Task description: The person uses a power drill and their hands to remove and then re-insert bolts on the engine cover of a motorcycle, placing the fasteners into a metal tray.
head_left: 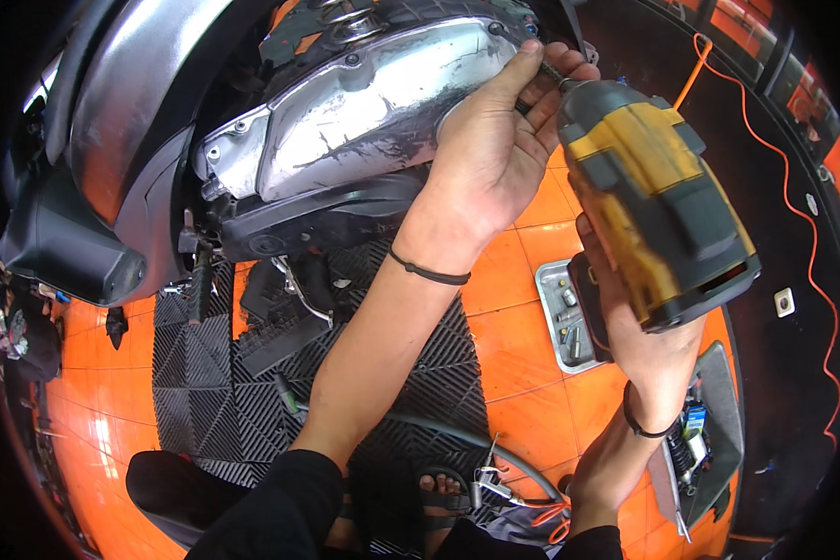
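Note:
My left hand (495, 149) is at the upper right end of a scuffed silver metal cover (364, 93) on a scooter, its fingers curled round a slim dark bit (553, 73) at the nose of a yellow-and-black power driver (653, 201). My right hand (639, 350) grips the driver's handle from below, mostly hidden by its body. The driver points up and left toward the cover's bolted edge; where the bit's tip meets it is hidden by my fingers. Beneath the cover runs a black housing (299, 215).
Dark scooter bodywork (121, 112) fills the left. Orange tiles (509, 420) and a black grid mat (187, 373) lie below, with a metal parts tray (560, 345), loose black parts (271, 317), a grey hose (504, 453) and a grey bin (723, 420). An orange air line (812, 289) crosses the dark right side.

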Demonstrator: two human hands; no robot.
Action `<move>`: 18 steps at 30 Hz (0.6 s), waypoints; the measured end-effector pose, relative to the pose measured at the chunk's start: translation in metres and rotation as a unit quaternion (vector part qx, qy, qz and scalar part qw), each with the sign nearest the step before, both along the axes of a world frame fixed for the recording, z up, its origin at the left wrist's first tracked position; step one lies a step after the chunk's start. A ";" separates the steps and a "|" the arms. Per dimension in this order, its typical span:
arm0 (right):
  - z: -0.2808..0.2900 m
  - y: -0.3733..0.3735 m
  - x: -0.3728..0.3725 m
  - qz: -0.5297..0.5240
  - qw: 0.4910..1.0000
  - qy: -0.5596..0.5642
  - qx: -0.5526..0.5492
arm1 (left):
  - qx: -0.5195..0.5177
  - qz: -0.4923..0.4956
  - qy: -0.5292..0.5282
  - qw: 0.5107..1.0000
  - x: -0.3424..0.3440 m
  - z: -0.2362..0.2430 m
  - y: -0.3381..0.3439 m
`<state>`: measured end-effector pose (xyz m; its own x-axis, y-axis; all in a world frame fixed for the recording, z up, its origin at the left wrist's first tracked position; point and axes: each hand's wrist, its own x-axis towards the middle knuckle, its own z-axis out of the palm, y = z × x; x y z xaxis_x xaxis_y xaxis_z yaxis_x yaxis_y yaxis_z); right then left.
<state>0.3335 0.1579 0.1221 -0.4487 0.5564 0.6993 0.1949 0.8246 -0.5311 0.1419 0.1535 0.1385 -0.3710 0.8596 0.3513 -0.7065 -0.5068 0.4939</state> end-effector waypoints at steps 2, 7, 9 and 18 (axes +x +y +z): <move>0.006 0.003 0.004 -0.007 1.000 -0.021 -0.009 | 0.004 -0.003 -0.010 1.000 0.004 0.001 0.005; 0.009 0.004 0.001 -0.011 0.999 -0.012 -0.052 | 0.016 -0.001 -0.009 1.000 -0.002 0.000 0.004; 0.015 0.001 -0.003 -0.013 0.995 0.012 -0.100 | 0.013 0.015 0.001 1.000 0.003 0.003 0.005; 0.012 0.007 0.003 0.026 0.999 -0.033 0.029 | -0.008 0.014 0.003 1.000 0.000 0.001 0.000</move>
<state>0.3360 0.1644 0.1343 -0.5233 0.4899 0.6973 0.1836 0.8638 -0.4691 0.1417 0.1536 0.1396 -0.3940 0.8544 0.3388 -0.6892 -0.5185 0.5061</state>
